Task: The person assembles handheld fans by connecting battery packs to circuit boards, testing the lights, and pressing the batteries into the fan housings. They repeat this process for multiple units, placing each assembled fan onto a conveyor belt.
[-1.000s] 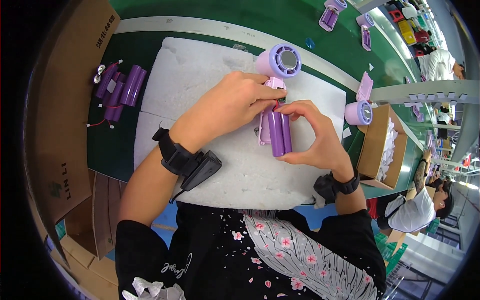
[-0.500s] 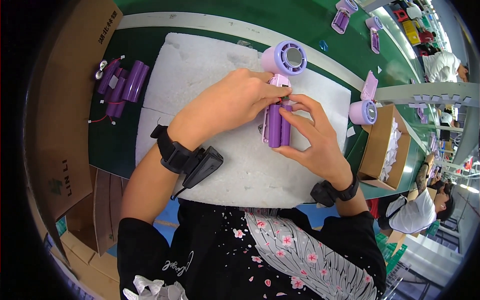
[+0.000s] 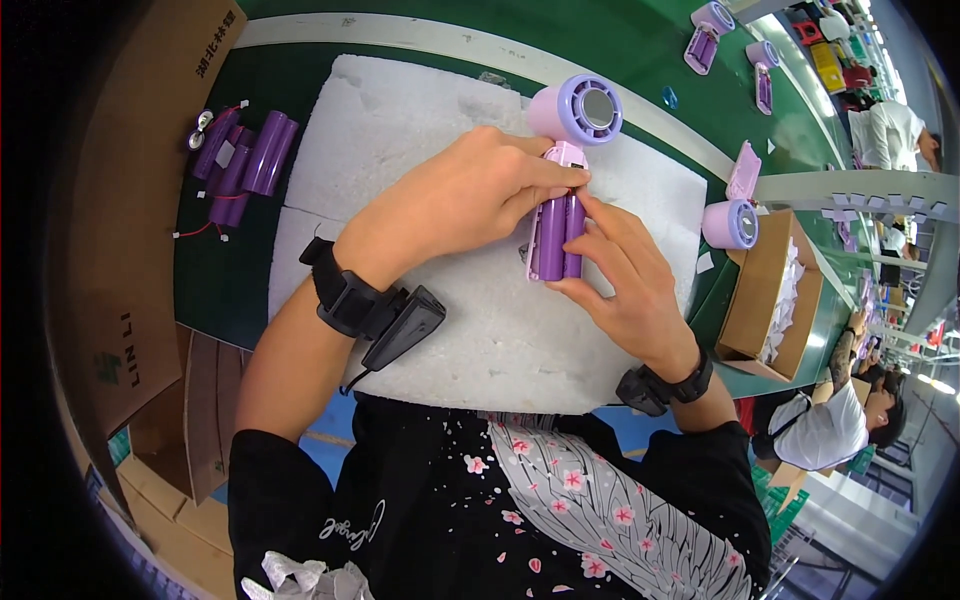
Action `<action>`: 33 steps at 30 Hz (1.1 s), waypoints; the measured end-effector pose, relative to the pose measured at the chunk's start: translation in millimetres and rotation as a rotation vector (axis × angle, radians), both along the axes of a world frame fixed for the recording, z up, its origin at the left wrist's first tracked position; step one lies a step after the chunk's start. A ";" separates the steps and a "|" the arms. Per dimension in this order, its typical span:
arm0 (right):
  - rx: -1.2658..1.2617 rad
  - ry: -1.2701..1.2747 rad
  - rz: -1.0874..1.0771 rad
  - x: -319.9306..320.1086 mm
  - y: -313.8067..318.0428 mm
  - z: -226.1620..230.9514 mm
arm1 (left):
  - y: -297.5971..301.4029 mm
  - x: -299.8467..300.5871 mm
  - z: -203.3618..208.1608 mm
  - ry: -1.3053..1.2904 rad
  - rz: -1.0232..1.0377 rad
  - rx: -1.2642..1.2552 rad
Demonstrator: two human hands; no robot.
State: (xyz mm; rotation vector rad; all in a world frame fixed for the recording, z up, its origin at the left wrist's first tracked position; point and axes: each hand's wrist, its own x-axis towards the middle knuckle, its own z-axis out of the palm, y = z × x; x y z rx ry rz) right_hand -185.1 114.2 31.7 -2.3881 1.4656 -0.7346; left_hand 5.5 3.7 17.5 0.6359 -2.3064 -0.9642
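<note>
A lilac handheld fan (image 3: 560, 112) lies on a white foam board (image 3: 400, 120), its round head pointing away from me. The handle is uncovered, and a purple battery pack (image 3: 552, 240) of two cells sits in it. My left hand (image 3: 465, 195) is closed at the top of the handle, its fingertips pinching just above the cells. What lies under those fingertips is hidden. From the right, my right hand (image 3: 635, 280) grips the pack, thumb near its lower end and a fingertip by its upper end, close to the left fingers.
Several purple battery packs (image 3: 265, 155) with red wires lie left of the foam, beside a tall cardboard box (image 3: 140, 200). Another open fan (image 3: 730, 225) and a carton of white paper pieces (image 3: 735, 320) stand to the right. Two more fans lie on the green belt (image 3: 640, 40).
The two fans on the green belt have shifted a little to the right. Both hands stay at the handle; my left fingers have closed in tighter above the cells.
</note>
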 end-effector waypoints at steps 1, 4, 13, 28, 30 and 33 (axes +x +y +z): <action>-0.013 0.009 -0.006 0.4 0.3 -0.8 | 0.3 -0.1 3.3 -0.005 -0.001 0.031; -0.021 0.000 -0.024 1.6 0.1 -2.7 | -1.7 0.4 2.8 0.004 -0.008 0.059; 0.121 -0.165 -0.163 8.0 -5.0 -4.7 | -4.1 3.0 2.9 -0.029 -0.016 0.278; 0.134 -0.205 -0.021 -7.3 -19.3 -13.4 | -0.2 -0.3 -2.6 -0.003 0.002 0.421; 0.133 -0.107 -0.031 -7.4 -14.8 -10.7 | 0.0 -1.4 -3.9 -0.024 -0.011 0.421; 0.094 -0.007 -0.026 1.2 -8.1 3.0 | -0.6 -2.3 -6.4 0.037 -0.025 0.411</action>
